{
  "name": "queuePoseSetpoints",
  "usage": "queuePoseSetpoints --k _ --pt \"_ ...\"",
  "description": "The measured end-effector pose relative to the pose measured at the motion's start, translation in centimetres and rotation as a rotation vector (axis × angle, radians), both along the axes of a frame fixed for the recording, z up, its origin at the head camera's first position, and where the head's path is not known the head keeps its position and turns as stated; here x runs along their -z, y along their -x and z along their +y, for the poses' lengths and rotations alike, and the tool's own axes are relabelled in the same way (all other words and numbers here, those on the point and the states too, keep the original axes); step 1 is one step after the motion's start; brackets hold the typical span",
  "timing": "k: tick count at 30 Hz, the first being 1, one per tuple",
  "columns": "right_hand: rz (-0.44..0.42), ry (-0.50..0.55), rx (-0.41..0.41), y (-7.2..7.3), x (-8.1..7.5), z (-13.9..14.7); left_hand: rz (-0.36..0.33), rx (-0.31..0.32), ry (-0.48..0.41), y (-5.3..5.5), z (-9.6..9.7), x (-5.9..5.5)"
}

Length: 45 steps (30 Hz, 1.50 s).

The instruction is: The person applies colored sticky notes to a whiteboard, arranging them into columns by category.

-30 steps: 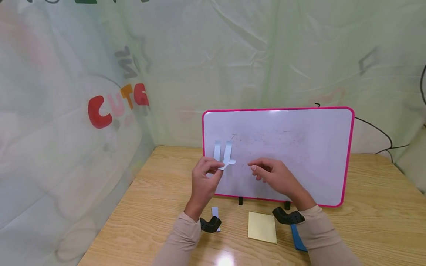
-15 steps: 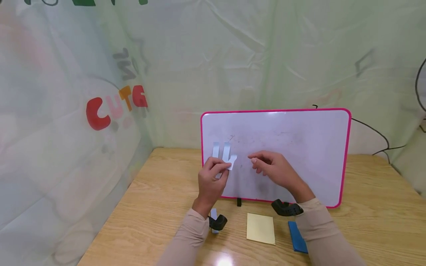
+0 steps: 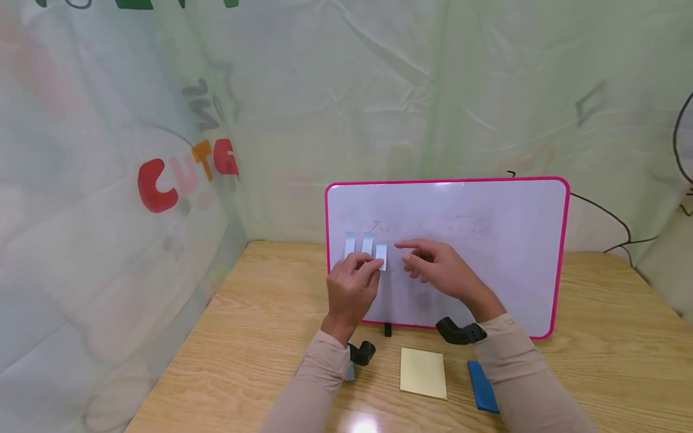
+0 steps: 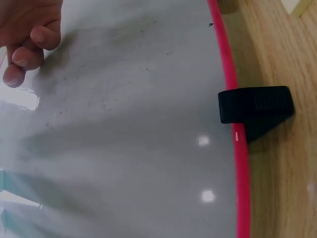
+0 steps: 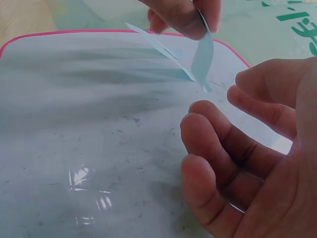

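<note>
My left hand (image 3: 352,291) pinches a light-blue paper strip (image 3: 381,255) in front of a pink-edged whiteboard (image 3: 476,240). In the right wrist view this strip (image 5: 203,57) hangs slightly curved from the thumb and fingers; whether it touches the board I cannot tell. Two similar strips, a left one (image 3: 350,242) and a right one (image 3: 367,242), are on the board beside it, their lower parts behind the left hand. To the right, my right hand (image 3: 444,270) holds nothing, index finger extended toward the strip and other fingers loosely curled.
A black foot (image 3: 387,329) supports the board's lower edge on the wooden table (image 3: 260,313). Nearer lie a yellow sticky-note pad (image 3: 423,373), a blue pad (image 3: 483,386) partly under the right sleeve, and another strip (image 3: 350,371) mostly behind the left wrist.
The left hand has moved right and slightly up with its strip, which has swung from sideways to upright beside the other two. The right hand has risen slightly, its index finger straightening.
</note>
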State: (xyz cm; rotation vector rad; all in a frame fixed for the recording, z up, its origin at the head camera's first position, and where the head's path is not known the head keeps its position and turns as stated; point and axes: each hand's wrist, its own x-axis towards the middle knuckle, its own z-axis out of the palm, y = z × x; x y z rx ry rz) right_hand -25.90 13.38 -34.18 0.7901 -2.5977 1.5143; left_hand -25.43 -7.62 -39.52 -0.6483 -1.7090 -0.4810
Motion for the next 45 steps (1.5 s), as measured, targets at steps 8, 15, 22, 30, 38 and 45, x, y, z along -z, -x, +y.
queuePoseSetpoints --k 8,15,22,30,38,45 --pt "0.019 -0.017 -0.021 0.2 -0.5 -0.4 0.031 -0.075 0.021 0.4 0.3 -0.5" --pt "0.060 -0.077 -0.020 0.5 -0.8 -1.0 0.037 -0.097 0.014 1.0 0.5 -0.4" --pt "0.083 -0.154 0.003 0.9 -0.8 -1.6 0.026 -0.088 -0.002 1.2 0.7 -0.1" --pt "0.130 -0.250 0.031 0.8 -0.8 -2.1 -0.007 -0.101 -0.007 1.2 0.9 0.7" --pt "0.244 -0.392 0.083 0.9 -1.2 -2.3 -0.014 -0.104 -0.009 1.5 1.1 0.5" --pt "0.329 -0.509 0.125 0.3 -1.3 -2.5 -0.037 -0.110 0.001 1.4 0.9 0.7"
